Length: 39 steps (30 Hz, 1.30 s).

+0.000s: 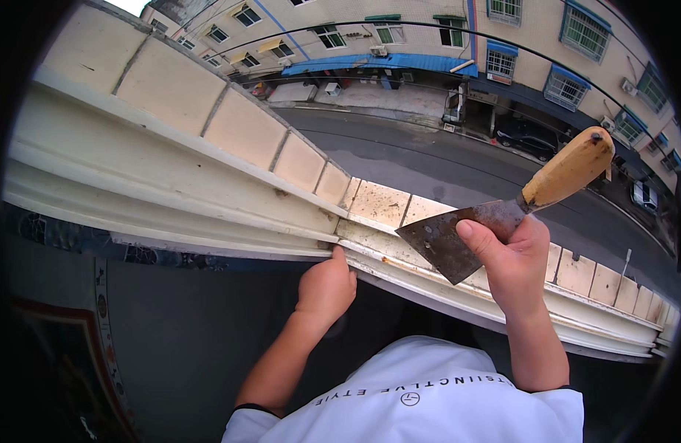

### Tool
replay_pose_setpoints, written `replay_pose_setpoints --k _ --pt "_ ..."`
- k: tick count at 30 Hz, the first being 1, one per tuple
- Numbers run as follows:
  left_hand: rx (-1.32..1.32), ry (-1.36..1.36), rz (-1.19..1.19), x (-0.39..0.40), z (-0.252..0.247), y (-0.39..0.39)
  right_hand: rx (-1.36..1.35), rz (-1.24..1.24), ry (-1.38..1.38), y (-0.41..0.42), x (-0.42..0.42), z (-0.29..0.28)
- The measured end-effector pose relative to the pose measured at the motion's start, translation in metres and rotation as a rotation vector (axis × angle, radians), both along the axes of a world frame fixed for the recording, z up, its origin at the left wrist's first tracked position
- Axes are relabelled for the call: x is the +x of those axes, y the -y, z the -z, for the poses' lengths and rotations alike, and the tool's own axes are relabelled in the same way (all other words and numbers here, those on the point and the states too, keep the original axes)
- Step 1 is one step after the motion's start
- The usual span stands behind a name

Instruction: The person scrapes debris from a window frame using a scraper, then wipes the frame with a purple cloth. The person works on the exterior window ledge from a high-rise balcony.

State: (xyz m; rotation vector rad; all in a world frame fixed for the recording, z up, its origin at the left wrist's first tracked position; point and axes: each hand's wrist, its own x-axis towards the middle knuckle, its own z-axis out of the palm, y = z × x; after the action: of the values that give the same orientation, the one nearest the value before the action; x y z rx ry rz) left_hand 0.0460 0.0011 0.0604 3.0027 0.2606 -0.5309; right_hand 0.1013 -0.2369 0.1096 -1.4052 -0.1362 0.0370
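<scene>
My right hand (515, 260) grips a putty knife by its rusty steel blade (440, 238), thumb lying flat on the near face. The knife's worn wooden handle (570, 169) points up and to the right, beyond my fist. With the index finger stretched out and the others curled, my left hand (326, 288) touches the inner corner of a white window-frame track (207, 210). Nothing shows in that hand. Dirt marks the corner joint, and a rusty spot (385, 259) sits on the track just right of it. The blade is held above the right-hand track, apart from my left hand.
Outside the track runs a ledge of cream tiles (246, 133) with dark joints. Past it is a drop to a street (368, 144) with a parked black car (526, 138). Overhead cables (407, 23) cross before the opposite building. A framed panel (58, 354) stands indoors at lower left.
</scene>
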Motion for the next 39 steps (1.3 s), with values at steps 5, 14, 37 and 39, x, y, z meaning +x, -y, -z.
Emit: replay_pose_setpoints --k 5,14,37,39 --pt "-0.105 0.108 0.117 -0.007 -0.005 -0.009 0.008 -0.192 -0.026 -0.019 0.002 0.004" --pt "-0.528 0.314 -0.180 -0.038 -0.019 -0.018 -0.358 -0.205 0.442 -0.089 -0.003 0.049" --pt "-1.052 0.466 -0.449 -0.077 0.039 -0.052 -0.550 -0.353 0.390 -0.131 0.010 0.074" --pt "-1.062 0.433 -0.447 -0.077 0.036 -0.050 -0.546 -0.390 0.261 -0.130 0.011 0.070"
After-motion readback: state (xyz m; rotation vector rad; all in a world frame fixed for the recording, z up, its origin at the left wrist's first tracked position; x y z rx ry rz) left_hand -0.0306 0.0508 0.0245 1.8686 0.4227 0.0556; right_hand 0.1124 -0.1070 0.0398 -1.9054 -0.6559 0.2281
